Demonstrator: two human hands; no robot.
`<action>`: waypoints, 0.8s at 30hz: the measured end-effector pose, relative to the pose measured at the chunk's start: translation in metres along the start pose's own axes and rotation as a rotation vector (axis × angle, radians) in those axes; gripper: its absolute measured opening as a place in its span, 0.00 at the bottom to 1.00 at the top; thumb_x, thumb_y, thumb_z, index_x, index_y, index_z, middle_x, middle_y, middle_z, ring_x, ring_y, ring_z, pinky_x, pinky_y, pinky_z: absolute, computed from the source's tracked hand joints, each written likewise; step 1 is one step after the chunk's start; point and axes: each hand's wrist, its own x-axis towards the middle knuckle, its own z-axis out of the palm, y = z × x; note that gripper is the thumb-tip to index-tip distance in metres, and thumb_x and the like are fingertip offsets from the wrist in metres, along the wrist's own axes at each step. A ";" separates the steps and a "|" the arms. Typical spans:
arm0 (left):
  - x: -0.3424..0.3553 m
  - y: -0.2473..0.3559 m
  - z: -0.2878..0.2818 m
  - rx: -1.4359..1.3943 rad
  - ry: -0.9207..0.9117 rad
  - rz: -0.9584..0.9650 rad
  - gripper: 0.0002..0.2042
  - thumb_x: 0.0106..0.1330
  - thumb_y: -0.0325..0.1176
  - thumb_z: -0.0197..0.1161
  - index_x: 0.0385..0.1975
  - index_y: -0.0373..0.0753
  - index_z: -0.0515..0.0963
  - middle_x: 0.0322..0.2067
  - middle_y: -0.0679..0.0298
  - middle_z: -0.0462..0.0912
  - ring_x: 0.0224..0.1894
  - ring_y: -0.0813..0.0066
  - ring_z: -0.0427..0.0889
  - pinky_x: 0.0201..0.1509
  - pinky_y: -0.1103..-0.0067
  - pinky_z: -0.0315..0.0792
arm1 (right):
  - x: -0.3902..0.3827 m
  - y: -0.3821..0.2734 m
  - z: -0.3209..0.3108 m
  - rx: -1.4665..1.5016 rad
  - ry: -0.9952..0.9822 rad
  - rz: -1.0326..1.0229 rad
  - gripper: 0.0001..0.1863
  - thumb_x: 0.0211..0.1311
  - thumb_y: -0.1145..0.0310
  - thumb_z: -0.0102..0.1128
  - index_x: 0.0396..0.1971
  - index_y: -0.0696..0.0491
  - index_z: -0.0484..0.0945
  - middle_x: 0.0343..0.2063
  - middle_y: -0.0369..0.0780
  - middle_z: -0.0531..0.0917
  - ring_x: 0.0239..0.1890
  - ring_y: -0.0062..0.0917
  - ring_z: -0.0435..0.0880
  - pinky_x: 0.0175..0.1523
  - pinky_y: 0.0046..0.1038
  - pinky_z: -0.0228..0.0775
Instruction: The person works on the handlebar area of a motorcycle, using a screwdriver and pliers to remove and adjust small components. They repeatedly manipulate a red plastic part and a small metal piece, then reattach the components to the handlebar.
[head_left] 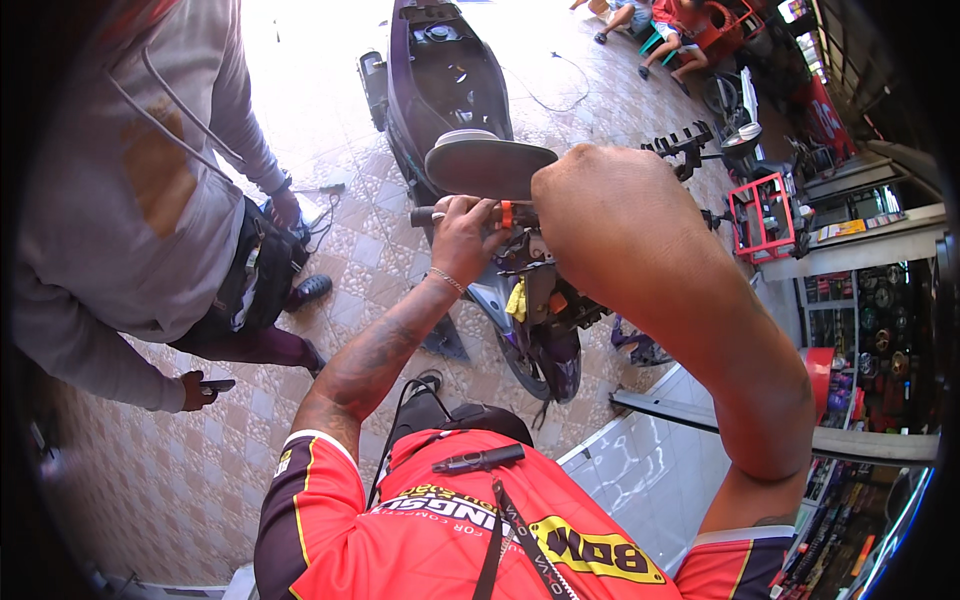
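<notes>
My left hand (pixel 467 225) has its fingers closed round the dark handlebar (pixel 426 217) of a partly stripped purple scooter (pixel 415 120), beside an orange fitting (pixel 507 214). My right hand (pixel 590 195) is raised just right of it, fingers curled out of sight; what it holds is hidden. A large round grey piece (pixel 488 170), perhaps a mirror, sits just above the bar. Below are exposed front parts, a yellow cloth (pixel 517 300) and the front wheel (pixel 530 360). A black device (pixel 478 460) on a lanyard lies on my red shirt.
A person in a grey hoodie (pixel 150 250) stands close on my left, holding a phone (pixel 215 385). People (pixel 670 35) sit at the back right. A red metal frame (pixel 760 215) and glass display case (pixel 850 340) line my right. Cords (pixel 320 225) lie on the tiled floor (pixel 200 450).
</notes>
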 end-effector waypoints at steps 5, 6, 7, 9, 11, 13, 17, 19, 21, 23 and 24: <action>-0.002 -0.005 0.006 -0.095 0.021 -0.040 0.22 0.52 0.36 0.78 0.49 0.46 0.84 0.44 0.61 0.79 0.56 0.55 0.74 0.62 0.63 0.68 | -0.003 -0.006 0.007 -0.022 0.033 -0.039 0.07 0.52 0.71 0.69 0.31 0.55 0.90 0.29 0.47 0.89 0.34 0.37 0.92 0.44 0.35 0.85; -0.002 -0.004 0.006 -0.075 0.031 -0.025 0.22 0.52 0.36 0.78 0.49 0.46 0.84 0.45 0.61 0.79 0.56 0.55 0.74 0.62 0.63 0.68 | -0.005 -0.007 0.009 -0.006 0.031 -0.054 0.07 0.52 0.71 0.69 0.31 0.55 0.90 0.29 0.47 0.89 0.34 0.37 0.92 0.44 0.35 0.85; -0.001 -0.004 0.006 -0.049 0.033 -0.018 0.22 0.52 0.36 0.78 0.50 0.46 0.84 0.45 0.61 0.80 0.56 0.55 0.74 0.62 0.63 0.68 | -0.006 -0.009 0.010 -0.024 0.019 -0.040 0.07 0.52 0.71 0.68 0.30 0.54 0.90 0.29 0.47 0.89 0.33 0.36 0.92 0.43 0.34 0.85; 0.003 -0.001 0.004 -0.001 0.041 0.018 0.23 0.52 0.36 0.78 0.51 0.46 0.84 0.45 0.61 0.80 0.56 0.56 0.74 0.62 0.63 0.68 | -0.009 -0.011 0.012 -0.024 0.012 -0.039 0.06 0.54 0.72 0.66 0.30 0.54 0.90 0.29 0.46 0.89 0.33 0.36 0.92 0.43 0.34 0.85; 0.005 0.003 0.001 0.023 0.033 0.047 0.24 0.52 0.36 0.78 0.52 0.47 0.83 0.46 0.61 0.80 0.56 0.56 0.74 0.62 0.63 0.68 | -0.013 -0.013 0.015 -0.013 0.035 -0.015 0.06 0.54 0.72 0.67 0.30 0.53 0.90 0.30 0.42 0.90 0.35 0.31 0.92 0.42 0.31 0.85; 0.005 0.007 -0.004 -0.059 0.058 -0.011 0.25 0.52 0.36 0.78 0.53 0.47 0.83 0.47 0.62 0.80 0.57 0.56 0.74 0.63 0.63 0.68 | -0.016 -0.016 0.020 -0.003 0.033 0.024 0.05 0.55 0.72 0.67 0.30 0.52 0.90 0.31 0.41 0.91 0.36 0.29 0.93 0.40 0.28 0.85; 0.004 0.013 -0.010 -0.127 0.078 -0.055 0.26 0.52 0.36 0.78 0.54 0.48 0.83 0.47 0.62 0.80 0.57 0.56 0.73 0.64 0.63 0.67 | -0.021 -0.024 0.035 -0.010 0.031 0.052 0.06 0.56 0.73 0.65 0.30 0.54 0.89 0.29 0.43 0.90 0.32 0.29 0.92 0.30 0.27 0.83; 0.004 0.015 -0.010 -0.117 0.035 -0.083 0.26 0.52 0.36 0.78 0.55 0.49 0.83 0.48 0.63 0.80 0.57 0.57 0.73 0.64 0.64 0.67 | -0.026 -0.029 0.046 -0.097 0.095 0.033 0.06 0.58 0.72 0.64 0.31 0.55 0.88 0.26 0.42 0.88 0.29 0.28 0.91 0.26 0.26 0.81; 0.004 0.015 -0.011 -0.093 0.021 -0.093 0.27 0.51 0.35 0.78 0.55 0.50 0.82 0.48 0.63 0.79 0.57 0.58 0.73 0.62 0.64 0.68 | -0.035 -0.038 0.056 -0.270 0.132 0.032 0.05 0.61 0.71 0.63 0.32 0.55 0.87 0.24 0.39 0.85 0.24 0.25 0.88 0.22 0.26 0.79; 0.005 0.015 -0.012 -0.106 0.015 -0.100 0.28 0.51 0.35 0.78 0.55 0.50 0.82 0.48 0.63 0.79 0.57 0.57 0.73 0.62 0.63 0.69 | -0.044 -0.043 0.065 -0.283 0.086 0.077 0.13 0.62 0.70 0.61 0.46 0.55 0.84 0.28 0.39 0.83 0.28 0.26 0.88 0.27 0.26 0.80; 0.004 0.015 -0.012 -0.111 0.012 -0.106 0.28 0.51 0.34 0.78 0.55 0.50 0.82 0.48 0.62 0.78 0.57 0.57 0.73 0.62 0.63 0.69 | -0.048 -0.045 0.069 -0.306 0.025 0.108 0.18 0.63 0.70 0.59 0.52 0.55 0.82 0.30 0.38 0.83 0.29 0.27 0.88 0.29 0.26 0.80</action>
